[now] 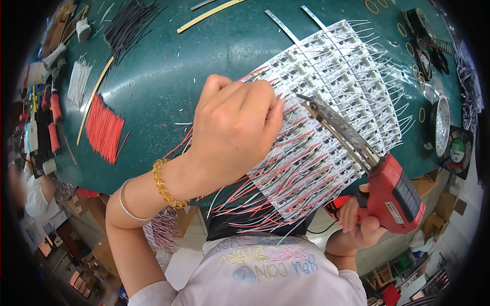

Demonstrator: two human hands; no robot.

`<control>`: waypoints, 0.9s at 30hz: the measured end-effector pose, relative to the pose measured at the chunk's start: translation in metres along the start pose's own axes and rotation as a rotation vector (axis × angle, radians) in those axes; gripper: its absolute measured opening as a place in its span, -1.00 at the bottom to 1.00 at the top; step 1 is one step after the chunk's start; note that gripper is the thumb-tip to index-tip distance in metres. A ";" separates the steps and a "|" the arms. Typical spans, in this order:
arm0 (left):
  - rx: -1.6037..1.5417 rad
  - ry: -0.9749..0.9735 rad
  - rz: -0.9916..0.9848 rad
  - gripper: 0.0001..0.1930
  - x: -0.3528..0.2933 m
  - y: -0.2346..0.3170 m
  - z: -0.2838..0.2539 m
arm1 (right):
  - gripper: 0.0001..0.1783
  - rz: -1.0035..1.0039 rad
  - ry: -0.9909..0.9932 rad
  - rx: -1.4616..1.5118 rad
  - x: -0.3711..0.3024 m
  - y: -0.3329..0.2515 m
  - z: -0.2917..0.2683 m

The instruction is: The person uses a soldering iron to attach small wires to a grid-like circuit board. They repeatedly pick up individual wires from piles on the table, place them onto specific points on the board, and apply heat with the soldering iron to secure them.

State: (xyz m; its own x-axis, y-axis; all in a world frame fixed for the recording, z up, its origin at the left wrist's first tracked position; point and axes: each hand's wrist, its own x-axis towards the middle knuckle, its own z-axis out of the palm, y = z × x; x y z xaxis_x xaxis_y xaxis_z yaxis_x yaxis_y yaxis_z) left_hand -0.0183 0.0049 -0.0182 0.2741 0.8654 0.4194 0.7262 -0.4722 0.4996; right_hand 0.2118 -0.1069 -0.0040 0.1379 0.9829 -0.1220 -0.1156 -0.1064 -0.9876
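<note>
My left hand (232, 125) is closed in a pinch over the upper left part of a panel of small white circuit boards (326, 81). Thin red wires (182, 145) stick out on the wrist side of this hand, and red ends show by its fingertips. My right hand (360, 224) is wrapped round the handle of a red soldering gun (393, 191). The gun's dark tip (302, 97) points at the boards close to my left fingertips. Red and white wires (265, 191) fan out from the panel's near side; white ones cover its right side.
A pile of cut red wires (103, 130) lies on the green table (158, 76) at left, with black wires (130, 25) and white wires (80, 81) beyond. At right are a soldering iron stand (426, 43), a round metal dish (442, 125) and a small fan (458, 151).
</note>
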 end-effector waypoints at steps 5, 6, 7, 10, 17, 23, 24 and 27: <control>-0.009 0.002 -0.007 -0.84 0.000 0.001 0.000 | -0.23 -0.004 -0.049 0.029 0.001 0.001 -0.004; -0.009 0.001 -0.007 -0.84 0.000 0.001 0.000 | -0.24 0.003 -0.064 0.040 0.002 0.001 -0.005; -0.008 0.000 -0.009 -0.84 0.000 0.001 0.000 | -0.25 0.011 -0.081 0.050 0.002 0.000 -0.006; -0.003 -0.001 -0.013 -0.85 0.000 0.001 0.000 | -0.27 0.010 -0.062 0.051 -0.001 0.004 -0.008; -0.005 0.002 -0.014 -0.85 0.001 0.001 0.000 | -0.25 -0.007 -0.005 0.029 -0.003 0.003 -0.002; -0.009 0.000 -0.008 -0.85 0.000 0.001 0.000 | -0.21 -0.022 -0.084 0.040 0.002 -0.001 -0.004; -0.011 0.001 -0.005 -0.85 0.000 0.001 0.001 | -0.21 -0.033 -0.090 0.029 0.001 0.001 -0.006; -0.012 0.001 -0.011 -0.85 0.000 0.000 0.000 | -0.20 -0.029 -0.076 0.019 0.000 -0.001 -0.003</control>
State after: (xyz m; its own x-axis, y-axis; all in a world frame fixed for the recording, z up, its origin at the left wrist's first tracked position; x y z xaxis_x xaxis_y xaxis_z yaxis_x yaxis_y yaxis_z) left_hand -0.0177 0.0049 -0.0180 0.2654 0.8706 0.4143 0.7220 -0.4642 0.5131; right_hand 0.2153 -0.1078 -0.0032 0.0666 0.9941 -0.0852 -0.1317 -0.0759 -0.9884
